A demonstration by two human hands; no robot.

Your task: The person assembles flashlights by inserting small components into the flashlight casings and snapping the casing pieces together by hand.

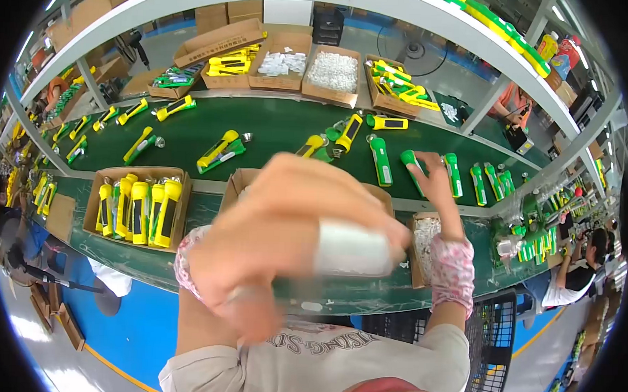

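My left hand [278,229] is raised close to the camera and smeared by motion, its fingers bent to the right. A blurred white patch [353,249] shows by its fingers; whether it is held or lies behind, I cannot tell. Under that hand, a cardboard box [235,186] is mostly hidden. Reaching forward to the belt, my right hand [432,176] has its fingers closed on a green flashlight [409,160] with a white panel. Other green flashlights lie on both sides of it, one at the left [381,160] and one at the right [454,174].
Yellow and green flashlights lie along the green belt [261,128]. A box of yellow flashlights [139,207] stands front left, and a box of small white parts [423,248] is at my right. Boxes of parts line the far side. A metal frame [217,0] crosses overhead. Other people sit nearby.
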